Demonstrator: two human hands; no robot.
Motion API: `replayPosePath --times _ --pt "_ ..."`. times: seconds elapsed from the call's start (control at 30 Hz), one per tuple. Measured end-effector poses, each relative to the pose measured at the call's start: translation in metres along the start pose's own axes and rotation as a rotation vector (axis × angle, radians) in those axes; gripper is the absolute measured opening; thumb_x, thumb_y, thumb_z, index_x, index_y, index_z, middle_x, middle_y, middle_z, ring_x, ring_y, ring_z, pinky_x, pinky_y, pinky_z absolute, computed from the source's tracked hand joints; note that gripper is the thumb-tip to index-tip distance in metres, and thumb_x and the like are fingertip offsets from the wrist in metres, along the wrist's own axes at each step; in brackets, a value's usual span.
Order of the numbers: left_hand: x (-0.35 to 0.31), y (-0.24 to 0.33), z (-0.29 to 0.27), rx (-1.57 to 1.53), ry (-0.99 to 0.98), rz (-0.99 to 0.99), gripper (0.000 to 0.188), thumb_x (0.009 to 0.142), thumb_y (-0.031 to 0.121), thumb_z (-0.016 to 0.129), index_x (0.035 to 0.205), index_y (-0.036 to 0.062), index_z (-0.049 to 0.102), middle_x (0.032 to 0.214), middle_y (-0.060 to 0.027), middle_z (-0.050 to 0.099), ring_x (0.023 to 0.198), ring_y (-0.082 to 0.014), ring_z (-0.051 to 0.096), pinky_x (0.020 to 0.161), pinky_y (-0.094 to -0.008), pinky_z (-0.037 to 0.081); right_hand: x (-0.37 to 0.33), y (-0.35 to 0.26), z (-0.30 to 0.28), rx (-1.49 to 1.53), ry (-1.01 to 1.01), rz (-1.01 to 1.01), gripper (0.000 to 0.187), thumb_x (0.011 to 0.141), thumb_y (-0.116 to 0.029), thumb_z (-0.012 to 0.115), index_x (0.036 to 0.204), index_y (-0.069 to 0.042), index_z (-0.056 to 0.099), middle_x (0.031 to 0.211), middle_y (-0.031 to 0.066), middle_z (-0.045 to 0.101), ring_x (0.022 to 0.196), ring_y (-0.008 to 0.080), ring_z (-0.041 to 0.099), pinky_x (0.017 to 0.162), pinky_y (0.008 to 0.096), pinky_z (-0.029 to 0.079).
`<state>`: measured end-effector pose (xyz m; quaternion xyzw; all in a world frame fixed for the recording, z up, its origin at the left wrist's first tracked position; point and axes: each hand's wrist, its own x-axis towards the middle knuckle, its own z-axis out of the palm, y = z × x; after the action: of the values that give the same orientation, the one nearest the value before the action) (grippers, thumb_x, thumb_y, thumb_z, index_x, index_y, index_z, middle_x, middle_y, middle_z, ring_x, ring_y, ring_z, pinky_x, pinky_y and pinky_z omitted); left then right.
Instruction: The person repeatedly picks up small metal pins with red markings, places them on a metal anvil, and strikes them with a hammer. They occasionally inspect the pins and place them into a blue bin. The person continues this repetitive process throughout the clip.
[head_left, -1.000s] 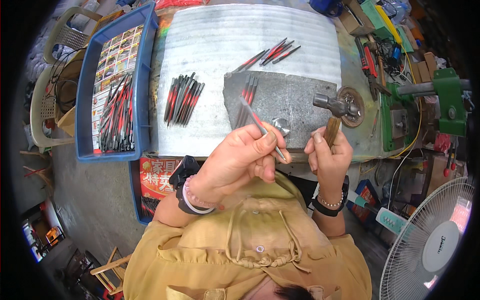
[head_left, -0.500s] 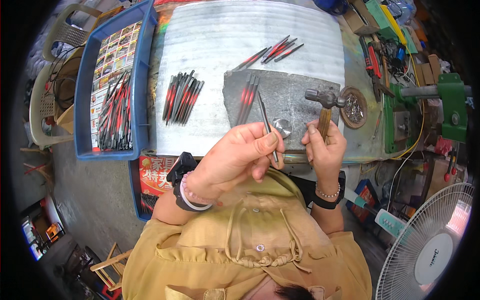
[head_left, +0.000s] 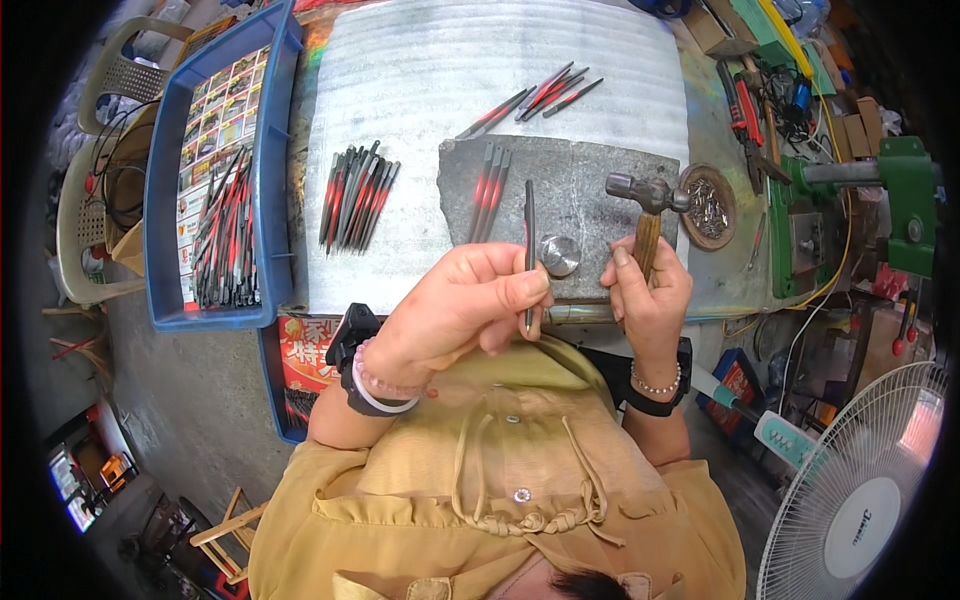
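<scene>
Between the thumb and fingers of my left hand (head_left: pixel 480 300) is a slim dark pointed rod (head_left: pixel 530 212), its long axis running toward the far side of the table. My right hand (head_left: pixel 650 290) is closed around the wooden handle of a ball-peen hammer (head_left: pixel 648 192), whose steel head lies over the right part of a grey stone slab (head_left: pixel 600 165). A round shiny metal disc (head_left: pixel 560 256) rests on the slab's near part, just right of the rod. Several dark rods with red bands (head_left: pixel 488 190) lie side by side at the slab's left.
More red-banded rods (head_left: pixel 357 200) lie left of the slab, and others (head_left: pixel 560 90) beyond it. A blue crate (head_left: pixel 283 170) at the left holds many. Right of the slab are a bowl (head_left: pixel 688 220) of small metal pieces, a green vise (head_left: pixel 905 210) and a fan (head_left: pixel 860 510).
My left hand has turned the rod from a slant to nearly straight and shifted slightly left. My right hand keeps the hammer in about the same place.
</scene>
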<state>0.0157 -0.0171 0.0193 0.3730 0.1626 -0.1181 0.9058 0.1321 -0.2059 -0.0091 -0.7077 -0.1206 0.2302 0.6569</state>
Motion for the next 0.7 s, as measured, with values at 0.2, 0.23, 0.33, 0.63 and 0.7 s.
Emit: replayPosePath --times 0.2,0.23,0.33,0.63,0.7 --pt "0.001 0.001 -0.005 -0.129 0.01 -0.064 0.024 0.096 0.026 0.062 0.092 0.0028 0.06 0.072 -0.0048 0.06 0.041 -0.004 0.04 0.039 -0.019 0.031 0.0 0.0 0.001 -0.001 0.003 0.0 0.007 0.095 -0.006 0.058 0.099 -0.001 0.06 0.069 0.0019 0.06 0.049 0.0019 0.045 0.042 0.0184 0.033" --pt "0.001 0.001 -0.005 -0.15 0.018 -0.076 0.024 0.096 0.026 0.062 0.092 0.0029 0.06 0.072 -0.0046 0.06 0.041 -0.004 0.04 0.039 -0.0189 0.031 0.0 0.0 0.001 -0.002 0.003 0.0 0.007 0.095 -0.006 0.058 0.099 -0.001 0.06 0.069 0.0019 0.06 0.049 0.002 0.045 0.042 0.0183 0.033" --pt "-0.002 0.003 -0.004 -0.172 0.02 -0.05 0.025 0.095 0.027 0.064 0.089 0.0026 0.064 0.072 -0.0028 0.063 0.044 -0.0034 0.042 0.042 -0.0184 0.033 0.0 -0.001 0.001 -0.013 0.006 -0.002 0.008 0.095 -0.007 0.058 0.099 0.0 0.06 0.069 0.002 0.06 0.049 0.0021 0.045 0.043 0.0185 0.034" --pt "-0.009 -0.001 -0.012 1.158 0.52 0.464 0.021 0.084 0.014 0.074 0.09 0.0014 0.058 0.056 -0.0084 0.056 0.052 -0.0208 0.058 0.048 -0.0318 0.043 0.0 0.0 0.001 -0.031 -0.001 -0.016 0.009 0.095 -0.008 0.059 0.098 -0.001 0.061 0.068 0.0015 0.06 0.049 0.0025 0.046 0.043 0.0194 0.034" --pt "-0.009 -0.003 -0.015 1.374 0.611 0.494 0.023 0.083 0.015 0.074 0.094 0.0027 0.058 0.059 -0.0136 0.058 0.057 -0.0336 0.06 0.051 -0.0379 0.046 0.0 0.001 0.001 -0.05 0.002 -0.015 0.008 0.094 -0.008 0.059 0.098 -0.001 0.061 0.069 0.0013 0.06 0.05 0.0022 0.045 0.044 0.0197 0.035"
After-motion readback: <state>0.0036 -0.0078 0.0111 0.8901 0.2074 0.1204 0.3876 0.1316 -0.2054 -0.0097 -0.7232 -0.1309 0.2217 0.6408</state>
